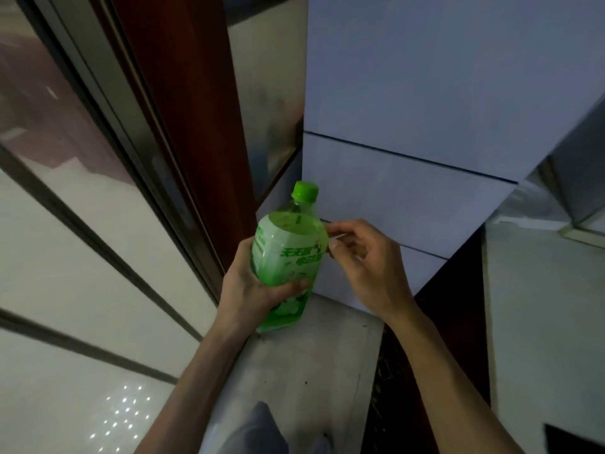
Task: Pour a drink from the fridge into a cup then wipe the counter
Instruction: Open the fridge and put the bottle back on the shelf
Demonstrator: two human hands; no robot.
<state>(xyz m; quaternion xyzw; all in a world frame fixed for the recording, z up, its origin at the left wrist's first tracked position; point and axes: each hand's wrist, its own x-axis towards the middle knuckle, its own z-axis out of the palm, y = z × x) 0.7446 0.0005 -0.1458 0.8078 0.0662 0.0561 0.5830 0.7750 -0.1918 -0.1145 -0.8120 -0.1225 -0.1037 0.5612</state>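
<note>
The fridge (425,93) fills the upper right, and every door and drawer front in view sits flush, so it looks closed. To the left runs a glass sliding door (82,191), and pale floor (294,355) lies below. A pale unit (540,306) stands at the right edge; whether it is the counter I cannot tell.

By my reading the task is in its early part. The drink is out of the fridge and in hand, which covers the fetching. No cup is in view, nothing has been poured, and no cloth or wiping shows. Opening, pouring and wiping are all left.

The bottle (288,250) is the only container here. It is held in the air in front of the fridge's lower drawers, tilted so that its top leans away from the person. It is translucent green plastic with a green and white label. The label hides most of the body, so the liquid level cannot be read.

The left hand (252,290) grips the lower half of the bottle, thumb across the front. The right hand (363,263) has loosely curled fingers with their tips at the bottle's right shoulder. Whether they pinch it or only brush it I cannot tell.

The green cap (305,190) is on, and no hand is on it
</note>
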